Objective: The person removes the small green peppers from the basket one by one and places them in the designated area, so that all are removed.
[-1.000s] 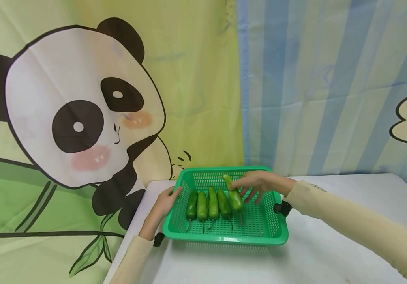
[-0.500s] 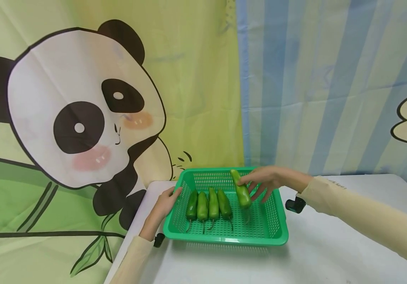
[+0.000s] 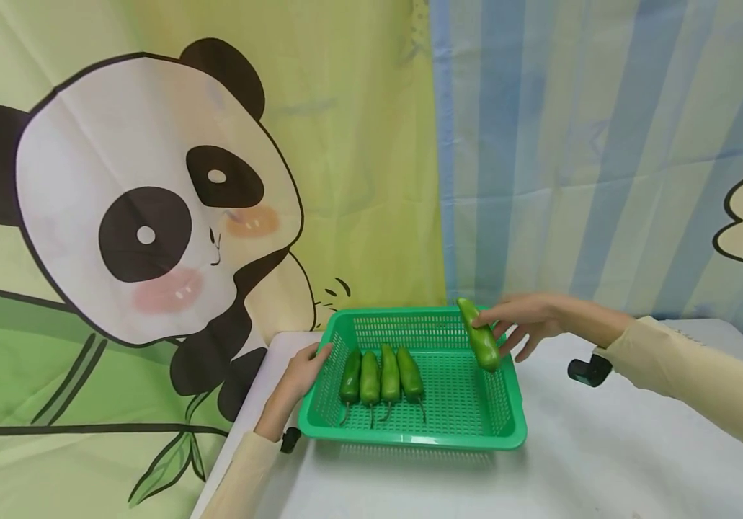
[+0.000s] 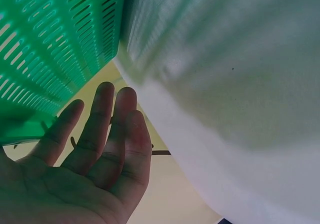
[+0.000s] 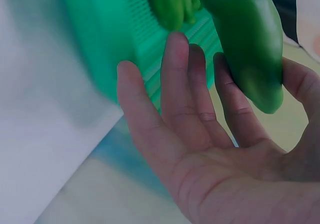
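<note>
Right hand (image 3: 533, 313) pinches a green pepper (image 3: 480, 339) between thumb and forefinger, the pepper lying at nine o'clock from the palm as the head view has it, with its narrower end tipped toward eleven o'clock and its blunt end toward five. Seen from the right wrist, the same pepper stands between twelve and one o'clock above the palm, while the other three fingers reach out, spread and clear of it. Behind and below it is a green plastic basket (image 3: 410, 440), the pepper showing at about two o'clock from the basket's middle. Four more peppers (image 3: 369, 378) rest side by side at nine o'clock inside, their stems pointing roughly to six (the rightmost stem strays toward five). At the basket's ten o'clock edge, the left hand (image 3: 301, 373) is at the rim, its four fingers long and uncurled alongside the wall in the left wrist view; its thumb is mostly out of that picture. Beneath the basket spreads a white table (image 3: 579, 447), backed by a panda curtain (image 3: 150, 137) toward ten o'clock and a striped curtain (image 3: 540, 144) toward one.
</note>
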Demonstrator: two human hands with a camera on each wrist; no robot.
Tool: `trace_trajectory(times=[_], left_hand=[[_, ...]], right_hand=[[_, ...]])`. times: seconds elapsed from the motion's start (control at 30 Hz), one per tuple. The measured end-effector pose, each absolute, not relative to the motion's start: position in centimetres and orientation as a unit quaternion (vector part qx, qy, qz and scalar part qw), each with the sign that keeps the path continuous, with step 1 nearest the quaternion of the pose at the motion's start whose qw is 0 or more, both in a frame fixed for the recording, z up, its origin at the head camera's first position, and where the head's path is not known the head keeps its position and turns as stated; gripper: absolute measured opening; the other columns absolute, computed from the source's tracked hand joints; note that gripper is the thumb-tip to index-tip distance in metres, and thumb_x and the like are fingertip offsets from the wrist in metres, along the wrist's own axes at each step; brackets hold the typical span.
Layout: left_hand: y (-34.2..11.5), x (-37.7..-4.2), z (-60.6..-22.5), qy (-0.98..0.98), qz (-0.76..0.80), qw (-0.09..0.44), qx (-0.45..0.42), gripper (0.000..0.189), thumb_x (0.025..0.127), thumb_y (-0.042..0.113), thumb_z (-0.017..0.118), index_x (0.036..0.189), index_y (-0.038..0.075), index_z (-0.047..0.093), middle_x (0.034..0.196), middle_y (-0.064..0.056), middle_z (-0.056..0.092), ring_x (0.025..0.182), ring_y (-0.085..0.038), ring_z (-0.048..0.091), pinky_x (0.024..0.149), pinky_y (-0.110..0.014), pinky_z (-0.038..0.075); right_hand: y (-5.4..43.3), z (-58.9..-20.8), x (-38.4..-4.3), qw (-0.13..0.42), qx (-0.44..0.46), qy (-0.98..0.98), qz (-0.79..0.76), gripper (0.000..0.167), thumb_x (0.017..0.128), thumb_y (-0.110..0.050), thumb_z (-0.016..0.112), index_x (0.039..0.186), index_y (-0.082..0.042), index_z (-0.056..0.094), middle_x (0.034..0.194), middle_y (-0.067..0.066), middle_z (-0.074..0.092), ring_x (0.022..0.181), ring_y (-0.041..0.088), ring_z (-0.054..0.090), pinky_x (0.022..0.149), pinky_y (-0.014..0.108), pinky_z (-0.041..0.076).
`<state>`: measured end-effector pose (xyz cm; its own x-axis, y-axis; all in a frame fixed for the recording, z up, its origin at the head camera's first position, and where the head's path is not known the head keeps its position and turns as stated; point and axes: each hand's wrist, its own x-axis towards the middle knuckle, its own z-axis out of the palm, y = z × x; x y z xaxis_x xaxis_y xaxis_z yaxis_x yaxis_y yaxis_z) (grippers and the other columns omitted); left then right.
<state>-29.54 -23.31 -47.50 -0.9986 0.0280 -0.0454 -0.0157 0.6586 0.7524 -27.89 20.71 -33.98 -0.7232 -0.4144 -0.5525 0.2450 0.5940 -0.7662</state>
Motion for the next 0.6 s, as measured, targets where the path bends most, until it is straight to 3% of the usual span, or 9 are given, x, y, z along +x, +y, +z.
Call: trace_trajectory(times=[0.23, 0.47, 0.6], left_hand=[[-23.3, -29.7, -47.4, 0.909, 0.416, 0.023, 0.009, 0.056, 0.103, 0.057, 0.045, 0.138, 0.016, 0.061, 0.109, -0.012, 0.07, 0.077, -0.018, 0.066, 0.069, -0.032, 0.052], [-23.6, -29.5, -47.3, 0.911, 0.412, 0.03, 0.01, 0.058, 0.103, 0.059, 0.044, 0.138, 0.016, 0.06, 0.111, -0.01, 0.07, 0.082, -0.019, 0.067, 0.075, -0.036, 0.053], [-23.4, -29.5, -47.6, 0.91, 0.414, 0.033, 0.007, 0.06, 0.102, 0.061, 0.043, 0.141, 0.017, 0.059, 0.118, -0.011, 0.07, 0.085, -0.019, 0.067, 0.079, -0.038, 0.054]], right_hand=[[25.3, -34.9, -27.1, 0.36, -0.025, 0.818, -0.448, 0.056, 0.099, -0.047, 0.059, 0.131, -0.001, 0.053, 0.122, 0.014, 0.063, 0.102, 0.025, 0.069, 0.088, 0.05, 0.057], [28.4, -38.2, -26.5, 0.363, 0.008, 0.809, -0.463, 0.063, 0.1, -0.048, 0.056, 0.137, 0.001, 0.045, 0.129, 0.019, 0.059, 0.104, 0.027, 0.068, 0.087, 0.051, 0.057], [29.3, -40.6, -26.4, 0.35, 0.028, 0.824, -0.444, 0.067, 0.099, -0.049, 0.056, 0.136, 0.005, 0.043, 0.124, 0.022, 0.061, 0.101, 0.028, 0.069, 0.084, 0.051, 0.058]])
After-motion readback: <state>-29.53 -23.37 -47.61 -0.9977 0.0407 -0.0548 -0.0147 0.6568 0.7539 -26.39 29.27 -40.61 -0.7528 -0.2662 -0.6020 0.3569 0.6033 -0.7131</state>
